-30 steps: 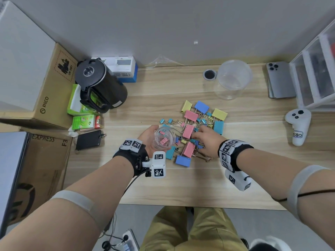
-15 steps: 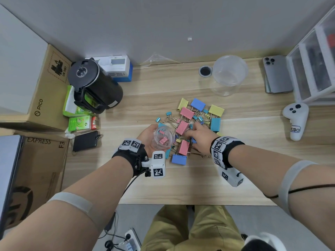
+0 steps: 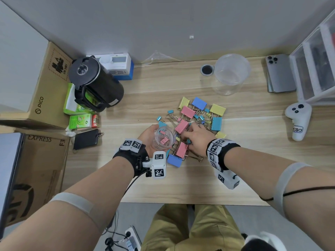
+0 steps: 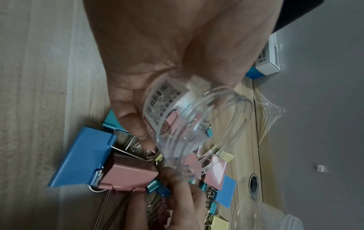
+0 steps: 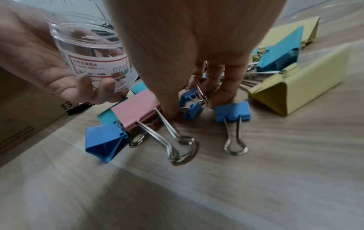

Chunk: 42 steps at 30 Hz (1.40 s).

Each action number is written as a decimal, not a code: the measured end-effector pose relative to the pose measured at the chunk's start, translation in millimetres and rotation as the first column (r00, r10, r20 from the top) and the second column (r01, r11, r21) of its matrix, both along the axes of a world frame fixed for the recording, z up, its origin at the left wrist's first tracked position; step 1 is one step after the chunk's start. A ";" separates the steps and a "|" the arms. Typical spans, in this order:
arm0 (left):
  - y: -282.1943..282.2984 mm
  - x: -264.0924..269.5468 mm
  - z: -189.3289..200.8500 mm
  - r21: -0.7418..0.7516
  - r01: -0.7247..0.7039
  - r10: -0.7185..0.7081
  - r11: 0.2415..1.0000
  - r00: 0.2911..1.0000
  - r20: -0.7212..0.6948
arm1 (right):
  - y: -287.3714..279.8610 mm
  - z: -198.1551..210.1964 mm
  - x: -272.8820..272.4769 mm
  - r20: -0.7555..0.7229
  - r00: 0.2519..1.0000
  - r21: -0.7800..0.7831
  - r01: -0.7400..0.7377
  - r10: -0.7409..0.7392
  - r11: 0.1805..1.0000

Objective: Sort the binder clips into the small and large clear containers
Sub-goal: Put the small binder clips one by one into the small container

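Observation:
My left hand (image 3: pixel 149 135) grips the small clear container (image 3: pixel 165 140) just above the table, tilted, with a few small pink clips inside. The labelled container (image 5: pixel 88 51) shows beside my right hand (image 5: pixel 193 101), whose thumb and fingers pinch a small blue binder clip (image 5: pixel 190 107) down in the pile. The pile of binder clips (image 3: pixel 199 115) holds large pink, blue and yellow ones mixed with small ones. A large pink clip (image 5: pixel 138 105) and a large blue clip (image 5: pixel 104 140) lie right by my thumb. The large clear container (image 3: pixel 231 73) stands empty at the back.
A black kettle (image 3: pixel 96 82) and green boxes (image 3: pixel 81 121) stand at the left, with cardboard boxes beyond. A phone (image 3: pixel 280 73), a clear drawer unit (image 3: pixel 317 60) and a white controller (image 3: pixel 299 118) sit at the right. A black card holder (image 3: pixel 86 139) lies left of my left hand.
My right hand has slid left through the pile toward the small container and closed its fingertips on a small blue clip. The left hand keeps the container almost still.

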State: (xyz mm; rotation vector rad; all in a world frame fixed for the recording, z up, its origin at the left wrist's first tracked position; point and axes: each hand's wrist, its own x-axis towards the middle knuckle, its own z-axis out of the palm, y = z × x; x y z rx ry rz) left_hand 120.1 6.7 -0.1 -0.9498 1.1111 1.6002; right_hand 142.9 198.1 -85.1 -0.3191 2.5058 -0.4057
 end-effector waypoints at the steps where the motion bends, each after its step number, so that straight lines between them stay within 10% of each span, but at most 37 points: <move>1: -0.3 -0.2 -0.7 0.000 0.001 -0.001 1.000 1.000 -0.002 | -1.3 0.2 -0.3 -0.004 1.000 -0.007 0.015 -0.015 1.000; 11: 4.2 -1.0 9.3 -0.022 0.037 -0.037 0.999 0.999 -0.027 | 5.9 -0.6 2.4 0.021 0.976 -0.177 0.215 -0.215 0.960; 42: -7.9 -1.6 0.3 -0.002 -0.011 0.011 1.000 1.000 0.001 | -7.7 45.1 -18.6 0.028 0.992 0.261 0.112 -0.124 0.959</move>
